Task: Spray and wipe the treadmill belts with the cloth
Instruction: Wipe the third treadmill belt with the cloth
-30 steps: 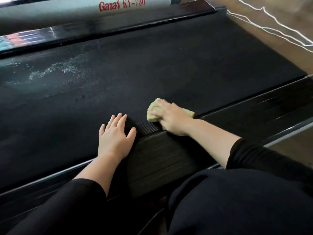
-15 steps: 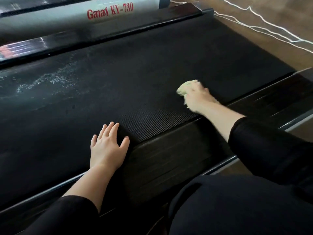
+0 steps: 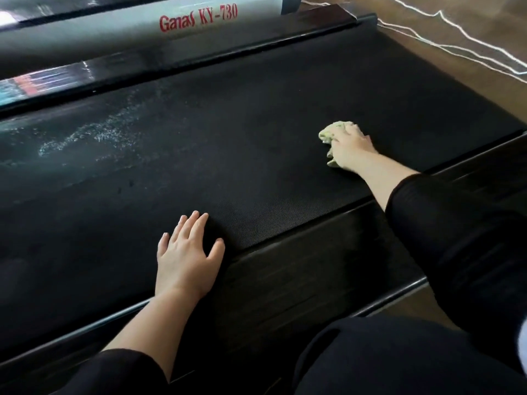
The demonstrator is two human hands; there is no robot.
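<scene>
Presently, your right hand (image 3: pixel 349 145) grips the bunched yellow-green cloth (image 3: pixel 330 134) and presses it to the black treadmill belt (image 3: pixel 256 143), toward its right part. Your left hand (image 3: pixel 186 256) lies flat, fingers straight and slightly spread, palm down on the belt's near edge beside the dark side rail (image 3: pixel 313 269). A patch of pale spray droplets (image 3: pixel 94 135) sits on the belt's far left. Red lettering (image 3: pixel 198 17) marks the grey housing beyond.
</scene>
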